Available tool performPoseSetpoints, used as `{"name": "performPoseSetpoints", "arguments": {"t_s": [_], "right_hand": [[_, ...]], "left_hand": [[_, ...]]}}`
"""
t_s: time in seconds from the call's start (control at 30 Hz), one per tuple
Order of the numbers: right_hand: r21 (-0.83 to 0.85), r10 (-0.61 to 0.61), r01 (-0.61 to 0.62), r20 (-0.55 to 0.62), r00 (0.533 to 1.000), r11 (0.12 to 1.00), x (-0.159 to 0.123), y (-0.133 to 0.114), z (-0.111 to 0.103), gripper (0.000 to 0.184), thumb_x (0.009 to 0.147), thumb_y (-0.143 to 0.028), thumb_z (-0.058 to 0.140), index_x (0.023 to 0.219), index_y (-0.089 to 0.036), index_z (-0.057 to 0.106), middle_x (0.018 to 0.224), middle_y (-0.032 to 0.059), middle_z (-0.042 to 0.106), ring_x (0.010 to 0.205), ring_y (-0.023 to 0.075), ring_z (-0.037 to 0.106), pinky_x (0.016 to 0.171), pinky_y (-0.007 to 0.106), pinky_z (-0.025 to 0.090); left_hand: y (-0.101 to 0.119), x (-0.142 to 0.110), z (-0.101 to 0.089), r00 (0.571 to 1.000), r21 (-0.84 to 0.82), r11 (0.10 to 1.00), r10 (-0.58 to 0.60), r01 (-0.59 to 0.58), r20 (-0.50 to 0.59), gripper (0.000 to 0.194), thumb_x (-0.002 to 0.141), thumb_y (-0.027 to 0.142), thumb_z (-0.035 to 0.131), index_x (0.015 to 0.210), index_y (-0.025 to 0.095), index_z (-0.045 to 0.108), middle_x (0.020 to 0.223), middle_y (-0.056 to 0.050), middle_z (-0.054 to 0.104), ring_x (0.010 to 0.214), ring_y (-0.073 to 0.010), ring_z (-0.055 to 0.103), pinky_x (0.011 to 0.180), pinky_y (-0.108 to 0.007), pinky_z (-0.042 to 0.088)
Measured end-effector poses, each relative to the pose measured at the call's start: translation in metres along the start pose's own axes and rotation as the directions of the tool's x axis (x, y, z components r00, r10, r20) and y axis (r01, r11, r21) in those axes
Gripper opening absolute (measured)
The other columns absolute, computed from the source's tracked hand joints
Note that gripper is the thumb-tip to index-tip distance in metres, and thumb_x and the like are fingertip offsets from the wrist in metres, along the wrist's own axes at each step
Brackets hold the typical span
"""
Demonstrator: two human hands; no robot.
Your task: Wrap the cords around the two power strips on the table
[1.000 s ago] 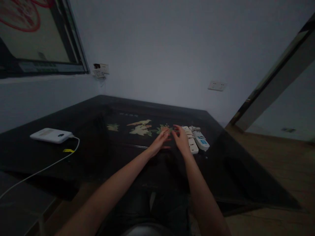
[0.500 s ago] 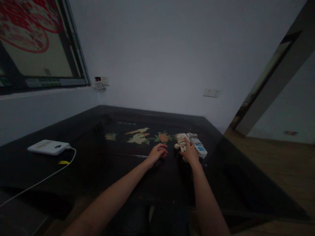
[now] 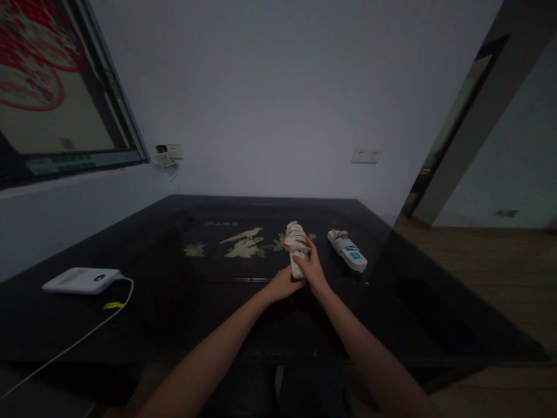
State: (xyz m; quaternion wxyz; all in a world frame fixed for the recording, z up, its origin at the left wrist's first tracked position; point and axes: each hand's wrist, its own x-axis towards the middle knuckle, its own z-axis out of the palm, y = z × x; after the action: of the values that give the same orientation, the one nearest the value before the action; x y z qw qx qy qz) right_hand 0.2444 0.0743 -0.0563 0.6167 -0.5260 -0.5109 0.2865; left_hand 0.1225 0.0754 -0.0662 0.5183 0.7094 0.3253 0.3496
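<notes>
In front of me is a white power strip point(image 3: 298, 268) with its pale cord wound in many turns around the far part. My right hand point(image 3: 314, 271) is closed around its right side, with the thumb across the top. At the near end, my left hand point(image 3: 284, 285) grips from the left and below; its fingertips are partly hidden by the strip and the right hand. A second white power strip point(image 3: 353, 255), with a blue label and a grey-white cord wrapped about it, lies on the dark table to the right of my hands.
The glossy black table point(image 3: 174, 313) bears a bird-and-flower picture point(image 3: 243, 247). On its left lies a white device point(image 3: 82, 281) with a white cable point(image 3: 82, 323) and a yellow tag point(image 3: 114, 305). Wall sockets point(image 3: 365, 155) sit above the back edge.
My right hand has brought the cord-wrapped strip leftward, away from the second strip. My left hand, empty before, now meets it at the near end. The view has shifted slightly.
</notes>
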Motion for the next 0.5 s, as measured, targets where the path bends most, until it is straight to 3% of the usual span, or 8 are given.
{"name": "performPoseSetpoints", "arguments": {"t_s": [0.17,0.33,0.4,0.5], "right_hand": [[0.131,-0.065,0.06,0.035,0.997,0.99,-0.011,-0.006,0.007,0.079,0.071,-0.034,0.061,0.14,-0.017,0.026,0.135,0.0151,0.047,0.119,0.0231,0.051,0.101,0.037,0.04],[0.205,-0.172,0.156,0.063,0.983,0.966,-0.011,-0.011,0.008,0.079,0.074,-0.034,0.062,0.141,-0.018,0.024,0.138,0.015,0.043,0.12,0.024,0.049,0.103,0.04,0.038],[0.141,-0.248,0.242,0.031,0.968,0.96,-0.011,-0.012,0.009,0.076,0.075,-0.035,0.062,0.14,-0.018,0.027,0.138,0.0146,0.042,0.123,0.0248,0.046,0.104,0.042,0.035],[-0.173,-0.358,0.345,-0.054,0.932,0.923,-0.011,-0.015,0.006,0.075,0.072,-0.036,0.066,0.137,-0.018,0.033,0.135,0.0147,0.042,0.127,0.0273,0.038,0.106,0.047,0.03]], "left_hand": [[0.001,-0.004,0.0,0.998,0.037,0.998,0.046,-0.044,-0.049,0.053,0.062,0.02,0.075,0.112,0.015,0.057,0.107,-0.01,0.067,0.099,-0.0273,0.061,0.091,-0.038,0.043],[0.007,-0.004,0.003,0.981,0.051,0.997,0.061,-0.052,-0.182,0.054,0.069,0.02,0.069,0.12,0.015,0.051,0.107,-0.011,0.066,0.097,-0.026,0.062,0.091,-0.039,0.044],[0.009,-0.002,0.004,0.975,0.034,0.997,0.071,-0.066,-0.212,0.052,0.072,0.02,0.065,0.121,0.014,0.05,0.112,-0.011,0.065,0.101,-0.0244,0.061,0.092,-0.036,0.044],[0.007,0.001,0.005,0.975,0.003,0.997,0.07,-0.071,-0.211,0.046,0.075,0.02,0.061,0.119,0.011,0.053,0.113,-0.012,0.065,0.101,-0.0226,0.061,0.091,-0.032,0.045]]}}
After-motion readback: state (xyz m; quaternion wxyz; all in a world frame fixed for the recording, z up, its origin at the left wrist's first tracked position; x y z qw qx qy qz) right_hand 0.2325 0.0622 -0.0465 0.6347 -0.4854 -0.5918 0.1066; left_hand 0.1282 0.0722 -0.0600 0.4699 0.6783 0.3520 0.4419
